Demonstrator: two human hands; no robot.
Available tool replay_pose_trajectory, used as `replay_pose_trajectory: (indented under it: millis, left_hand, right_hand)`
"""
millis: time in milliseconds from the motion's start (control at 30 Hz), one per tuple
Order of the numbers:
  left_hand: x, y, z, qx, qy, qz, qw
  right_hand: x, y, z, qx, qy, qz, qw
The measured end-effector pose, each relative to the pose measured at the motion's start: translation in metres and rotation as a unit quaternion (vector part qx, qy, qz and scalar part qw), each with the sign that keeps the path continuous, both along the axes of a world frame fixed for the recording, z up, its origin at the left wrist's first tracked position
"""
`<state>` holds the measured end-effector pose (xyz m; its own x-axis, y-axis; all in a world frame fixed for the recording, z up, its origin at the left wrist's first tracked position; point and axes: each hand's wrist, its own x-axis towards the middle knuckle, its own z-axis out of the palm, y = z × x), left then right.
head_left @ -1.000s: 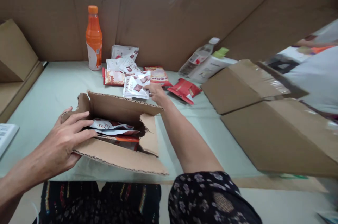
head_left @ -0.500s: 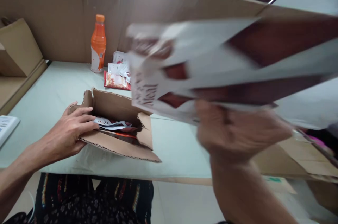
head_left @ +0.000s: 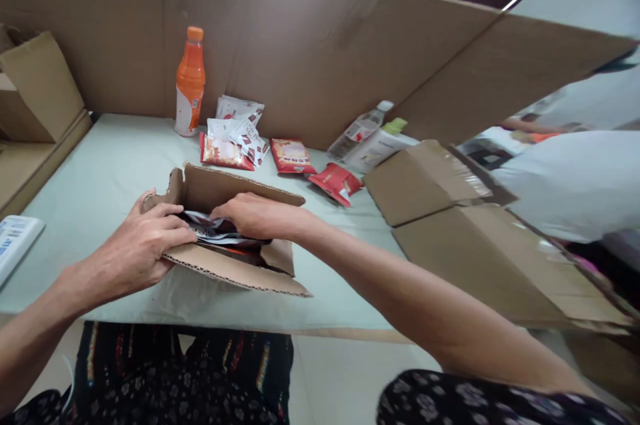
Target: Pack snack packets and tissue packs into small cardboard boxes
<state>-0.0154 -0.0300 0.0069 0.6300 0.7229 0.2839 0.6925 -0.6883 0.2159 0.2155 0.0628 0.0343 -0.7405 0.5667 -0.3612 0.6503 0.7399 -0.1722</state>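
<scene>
A small open cardboard box (head_left: 220, 269) stands on the table with its flaps raised. My left hand (head_left: 160, 235) clasps its left side, fingers over the rim and thumb outside. Inside lie flat white and dark-red packets (head_left: 215, 236), with a strip of orange lower down. My right hand (head_left: 250, 213) reaches in from the right. Its fingers are closed at the top edge of a white packet (head_left: 195, 217); the fingertips are partly hidden by the packet and the box.
Behind the box lie white sachets (head_left: 240, 125) and red snack packs (head_left: 293, 156). An orange drink bottle (head_left: 191, 81) stands at the cardboard screen (head_left: 300, 45). Clear and white bottles (head_left: 375, 145) lean there too. Larger boxes (head_left: 465, 251) sit at right, a white device (head_left: 20, 245) at left.
My right hand has swung down and left with the white-and-red packet, from raised at the right into the box. My left hand stays on the box.
</scene>
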Motion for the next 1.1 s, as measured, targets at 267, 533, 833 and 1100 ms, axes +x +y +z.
replay_pose_trajectory:
  millis: [267, 533, 833, 1100]
  left_hand:
    - [-0.007, -0.012, 0.000, 0.068, -0.034, -0.018, 0.997]
    - [-0.014, -0.016, -0.016, 0.074, -0.169, 0.088, 0.979]
    - [-0.005, -0.006, -0.021, 0.013, -0.191, 0.068, 0.979]
    - [0.003, 0.011, -0.016, 0.070, -0.154, 0.121, 0.978]
  right_hand:
    - [0.058, -0.030, 0.005, 0.091, 0.282, -0.065, 0.953]
    - [0.102, -0.042, -0.013, 0.284, 0.397, -0.185, 0.853]
    - [0.104, -0.021, -0.035, 0.077, 0.443, -0.234, 0.862]
    - [0.124, -0.058, -0.056, 0.062, 0.430, -0.108, 0.894]
